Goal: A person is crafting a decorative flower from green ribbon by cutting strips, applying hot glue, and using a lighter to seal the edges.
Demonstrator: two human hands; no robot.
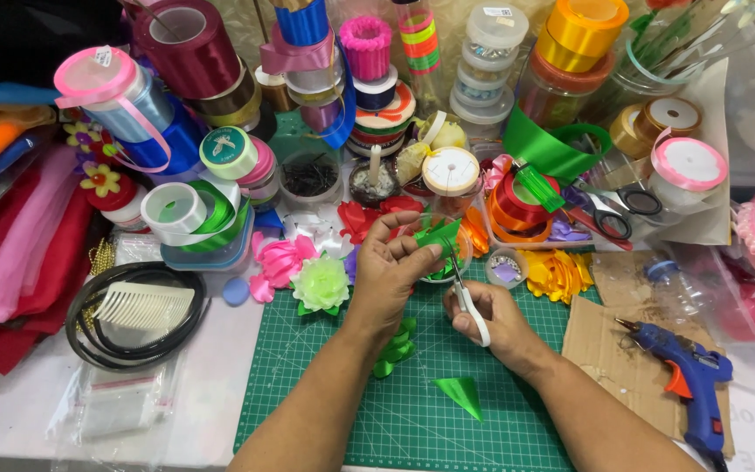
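Two hands at work above our green mat (412, 419): left hand (388, 267) pinches a green ribbon (437, 236), right hand (491, 325) grips white scissors (467, 301) cutting it.

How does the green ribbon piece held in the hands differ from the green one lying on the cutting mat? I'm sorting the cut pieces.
The held green ribbon piece is pinched up in the left hand, with scissors in the right hand at it. The loose green piece lies flat on the green cutting mat, touched by neither hand. The loose one shows a clear pointed cone shape; the held one is partly hidden. Both are shiny green.
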